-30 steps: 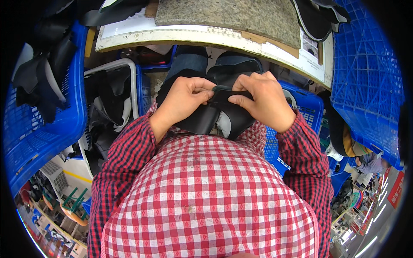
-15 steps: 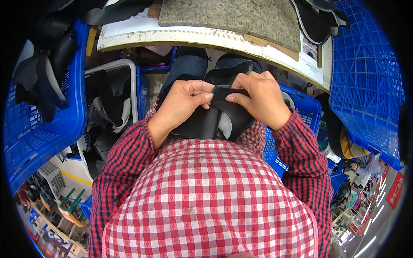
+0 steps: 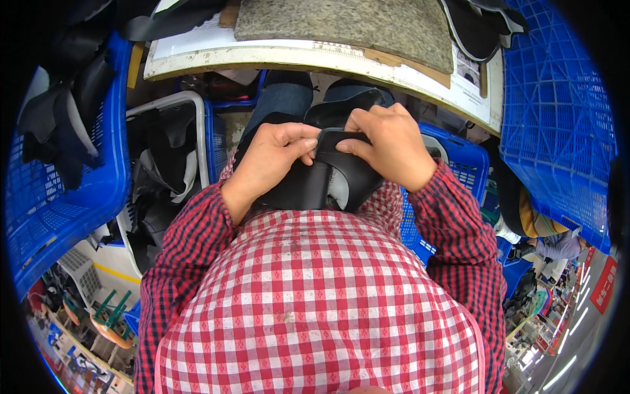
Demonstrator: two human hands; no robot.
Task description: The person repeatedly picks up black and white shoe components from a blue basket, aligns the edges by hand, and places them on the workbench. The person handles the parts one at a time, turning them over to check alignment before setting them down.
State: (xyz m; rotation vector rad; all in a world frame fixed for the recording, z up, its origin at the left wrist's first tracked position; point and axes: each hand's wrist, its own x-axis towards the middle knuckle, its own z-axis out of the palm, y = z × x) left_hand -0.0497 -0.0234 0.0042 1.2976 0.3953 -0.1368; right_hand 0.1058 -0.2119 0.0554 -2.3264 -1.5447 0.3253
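A black leather piece (image 3: 298, 187), shaped like a shoe upper, lies across my lap. It has a curved flap on its right side, and a pale lining shows beside a seam. At its far edge my left hand (image 3: 272, 157) pinches the leather between thumb and fingers. My right hand (image 3: 394, 144) grips the same edge a little to the right, thumb on the near face and fingers curled behind. The fingertips of the right hand are hidden behind the leather. More of the black leather (image 3: 344, 111) stands up beyond my hands.
Ahead is a white-edged worktable (image 3: 262, 58) with a grey stone slab (image 3: 348, 29) on it. Blue crates (image 3: 558, 131) rise at right; another blue crate (image 3: 121, 144) stands at left. A grey-rimmed basket (image 3: 201, 131) of black leather pieces sits near my left arm.
The view has shifted slightly. Both hands keep their pinch on the leather's far edge; my right thumb has slid a little to the left and away from me along it.
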